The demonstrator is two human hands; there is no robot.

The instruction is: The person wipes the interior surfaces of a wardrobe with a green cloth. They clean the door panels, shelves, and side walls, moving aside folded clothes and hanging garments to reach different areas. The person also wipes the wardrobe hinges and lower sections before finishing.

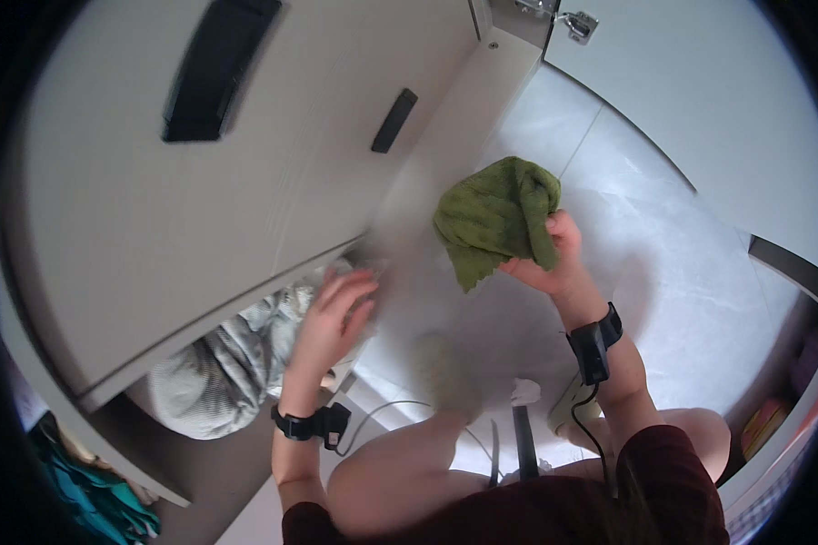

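My right hand (554, 259) is closed around the edge of a green cloth (498, 213), which hangs bunched above the pale floor. Its thumb lies over the fabric, and the other fingers are partly behind it. My left hand (336, 313) is a little blurred, with its fingers apart and no object visible in it. It is over the edge of an open compartment, beside a grey-and-white striped cloth (214, 381). Whether the fingertips touch anything there I cannot tell.
A pale cabinet front with a large black handle (218, 73) and a smaller black handle (394, 120) stands at the left. Teal fabric (91, 490) shows at lower left. An open white door (700, 91) with a metal hinge (577, 27) is at upper right. Dark cables run from both wrist bands.
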